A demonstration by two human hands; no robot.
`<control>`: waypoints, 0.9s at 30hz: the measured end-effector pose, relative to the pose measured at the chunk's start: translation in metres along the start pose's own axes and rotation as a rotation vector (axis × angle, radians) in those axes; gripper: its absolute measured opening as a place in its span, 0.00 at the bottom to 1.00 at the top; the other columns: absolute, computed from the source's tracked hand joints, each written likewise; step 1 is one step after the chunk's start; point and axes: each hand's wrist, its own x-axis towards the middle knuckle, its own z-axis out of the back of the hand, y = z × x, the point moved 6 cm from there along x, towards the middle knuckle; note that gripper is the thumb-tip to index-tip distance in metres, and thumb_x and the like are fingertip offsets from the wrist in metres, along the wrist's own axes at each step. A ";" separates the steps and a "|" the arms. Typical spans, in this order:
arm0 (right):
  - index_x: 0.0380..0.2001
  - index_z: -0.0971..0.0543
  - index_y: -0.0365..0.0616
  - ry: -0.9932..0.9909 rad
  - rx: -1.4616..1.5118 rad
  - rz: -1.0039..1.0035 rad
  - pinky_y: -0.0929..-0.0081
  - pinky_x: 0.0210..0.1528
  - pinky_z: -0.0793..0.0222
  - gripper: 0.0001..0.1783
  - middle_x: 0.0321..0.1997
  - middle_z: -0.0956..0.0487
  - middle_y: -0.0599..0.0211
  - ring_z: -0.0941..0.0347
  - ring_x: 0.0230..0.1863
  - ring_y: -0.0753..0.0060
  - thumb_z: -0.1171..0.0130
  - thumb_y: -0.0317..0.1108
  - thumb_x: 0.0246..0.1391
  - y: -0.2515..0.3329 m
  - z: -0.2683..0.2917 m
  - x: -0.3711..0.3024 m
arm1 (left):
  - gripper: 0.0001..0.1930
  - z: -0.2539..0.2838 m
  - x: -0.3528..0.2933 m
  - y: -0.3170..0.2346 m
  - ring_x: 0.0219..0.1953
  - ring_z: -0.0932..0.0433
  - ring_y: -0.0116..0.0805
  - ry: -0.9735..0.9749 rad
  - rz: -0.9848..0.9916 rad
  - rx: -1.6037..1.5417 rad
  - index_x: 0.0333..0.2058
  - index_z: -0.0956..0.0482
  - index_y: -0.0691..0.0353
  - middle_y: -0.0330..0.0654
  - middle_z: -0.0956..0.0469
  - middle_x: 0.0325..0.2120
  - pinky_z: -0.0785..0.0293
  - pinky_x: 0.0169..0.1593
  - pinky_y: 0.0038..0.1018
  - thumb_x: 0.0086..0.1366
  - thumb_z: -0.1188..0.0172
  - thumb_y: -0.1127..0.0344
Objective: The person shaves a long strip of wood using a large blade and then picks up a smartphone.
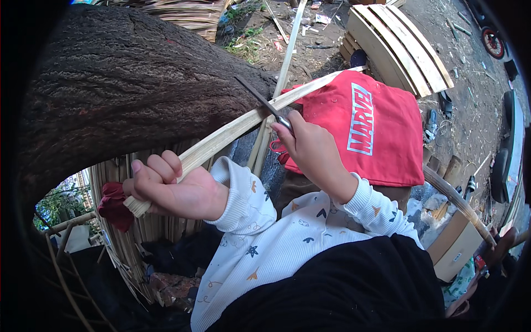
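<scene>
A long pale strip of split wood or bamboo (224,134) runs slantwise from the lower left up across the red cloth. Its near end is gripped in my left hand (185,191), fingers curled round it. A dark red cloth (114,206) shows beside that hand's fingers. My right hand (318,155) is closed round a knife (255,94), its blade lying across the strip and pointing up and left. The knife's handle is mostly hidden in the fist. Under the strip, the red cloth (387,133) with a printed white-edged panel covers my lap.
A thick, rough tree trunk (138,83) fills the upper left, close to the blade tip. Slatted wooden crates (395,47) stand at the upper right. Other pale strips (286,58) cross behind. Sandals (431,126) and a cardboard piece (456,243) lie to the right.
</scene>
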 end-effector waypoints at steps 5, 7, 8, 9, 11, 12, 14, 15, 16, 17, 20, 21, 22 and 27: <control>0.26 0.34 0.40 -0.072 -0.035 0.133 0.62 0.18 0.41 0.16 0.14 0.32 0.55 0.32 0.17 0.50 0.48 0.42 0.55 -0.011 -0.003 -0.003 | 0.13 -0.003 -0.006 -0.012 0.11 0.58 0.17 0.025 0.032 -0.102 0.20 0.45 0.56 0.27 0.56 0.09 0.61 0.16 0.18 0.59 0.54 0.76; 0.26 0.35 0.40 -0.163 -0.017 0.108 0.63 0.18 0.40 0.16 0.14 0.32 0.55 0.32 0.17 0.52 0.47 0.41 0.54 -0.023 -0.001 0.006 | 0.13 -0.009 -0.008 -0.008 0.11 0.58 0.17 0.052 0.026 -0.098 0.20 0.45 0.56 0.27 0.56 0.09 0.61 0.16 0.18 0.59 0.54 0.77; 0.26 0.35 0.40 -0.167 -0.023 0.115 0.63 0.18 0.40 0.16 0.14 0.32 0.55 0.32 0.17 0.52 0.47 0.41 0.54 -0.024 0.000 0.008 | 0.13 -0.013 -0.008 -0.005 0.11 0.58 0.17 0.048 0.025 -0.106 0.20 0.45 0.56 0.27 0.56 0.09 0.61 0.16 0.18 0.59 0.54 0.77; 0.26 0.35 0.40 -0.125 -0.033 0.055 0.63 0.18 0.40 0.15 0.14 0.32 0.56 0.32 0.17 0.52 0.47 0.41 0.54 -0.020 -0.001 0.010 | 0.13 -0.013 -0.006 -0.004 0.11 0.58 0.17 0.035 0.011 -0.087 0.19 0.45 0.56 0.27 0.56 0.09 0.61 0.16 0.18 0.59 0.53 0.77; 0.26 0.34 0.40 -0.084 -0.038 -0.006 0.63 0.18 0.40 0.15 0.14 0.32 0.56 0.32 0.17 0.53 0.46 0.40 0.54 -0.009 0.004 0.008 | 0.17 -0.010 -0.005 -0.007 0.12 0.58 0.18 0.061 0.017 -0.051 0.16 0.47 0.52 0.28 0.57 0.10 0.59 0.18 0.18 0.58 0.51 0.74; 0.26 0.34 0.40 -0.057 -0.007 0.052 0.62 0.18 0.40 0.15 0.14 0.32 0.55 0.32 0.17 0.52 0.46 0.40 0.54 0.003 0.008 0.001 | 0.17 -0.008 -0.006 -0.009 0.12 0.58 0.18 0.062 0.024 -0.054 0.16 0.47 0.52 0.28 0.57 0.10 0.59 0.18 0.18 0.58 0.51 0.74; 0.26 0.33 0.40 -0.032 0.018 0.105 0.62 0.18 0.40 0.15 0.14 0.32 0.55 0.32 0.17 0.52 0.46 0.41 0.54 0.006 0.007 -0.002 | 0.20 -0.007 -0.008 -0.010 0.12 0.58 0.19 0.050 0.056 -0.112 0.14 0.51 0.50 0.27 0.57 0.10 0.59 0.18 0.19 0.60 0.51 0.71; 0.25 0.33 0.41 -0.108 -0.023 0.195 0.62 0.17 0.39 0.17 0.13 0.31 0.57 0.31 0.16 0.54 0.48 0.44 0.54 0.001 0.005 -0.003 | 0.22 -0.008 -0.008 -0.011 0.12 0.58 0.19 0.043 0.069 -0.105 0.13 0.53 0.49 0.27 0.57 0.10 0.59 0.17 0.19 0.61 0.53 0.68; 0.24 0.33 0.41 -0.185 -0.064 0.290 0.63 0.16 0.38 0.20 0.12 0.30 0.58 0.30 0.16 0.56 0.49 0.48 0.55 -0.005 0.003 -0.001 | 0.22 -0.008 -0.010 -0.012 0.12 0.58 0.19 0.040 0.070 -0.105 0.13 0.53 0.49 0.27 0.57 0.10 0.59 0.17 0.19 0.61 0.53 0.68; 0.24 0.33 0.41 -0.243 -0.072 0.138 0.62 0.16 0.38 0.20 0.11 0.30 0.58 0.30 0.16 0.54 0.51 0.49 0.55 -0.031 0.000 0.008 | 0.22 -0.010 -0.012 -0.012 0.12 0.59 0.19 0.058 0.098 -0.140 0.13 0.53 0.49 0.27 0.57 0.09 0.59 0.17 0.19 0.62 0.53 0.68; 0.24 0.33 0.40 -0.177 -0.150 0.011 0.61 0.17 0.37 0.19 0.12 0.30 0.57 0.30 0.17 0.53 0.50 0.47 0.55 -0.049 -0.005 0.017 | 0.19 -0.011 -0.008 -0.007 0.12 0.59 0.19 0.132 0.038 -0.144 0.17 0.49 0.52 0.28 0.56 0.10 0.62 0.16 0.19 0.64 0.55 0.55; 0.24 0.33 0.40 -0.154 -0.118 -0.005 0.60 0.18 0.37 0.19 0.12 0.30 0.56 0.30 0.17 0.52 0.50 0.46 0.56 -0.043 -0.004 0.017 | 0.20 -0.009 -0.005 -0.005 0.12 0.58 0.20 0.162 0.083 -0.309 0.17 0.47 0.52 0.29 0.54 0.10 0.62 0.16 0.20 0.62 0.56 0.50; 0.24 0.33 0.40 -0.144 -0.094 0.017 0.60 0.18 0.37 0.19 0.12 0.30 0.56 0.30 0.17 0.52 0.50 0.46 0.56 -0.032 0.000 0.017 | 0.22 -0.009 0.000 -0.004 0.11 0.57 0.20 0.197 0.114 -0.476 0.16 0.45 0.52 0.30 0.53 0.09 0.61 0.16 0.20 0.60 0.57 0.44; 0.25 0.33 0.41 -0.107 -0.029 0.186 0.61 0.18 0.39 0.17 0.15 0.29 0.56 0.30 0.18 0.53 0.49 0.45 0.55 -0.006 0.000 0.000 | 0.28 0.001 -0.003 -0.002 0.13 0.56 0.23 0.206 0.093 -0.526 0.19 0.44 0.54 0.32 0.51 0.12 0.61 0.17 0.22 0.57 0.66 0.33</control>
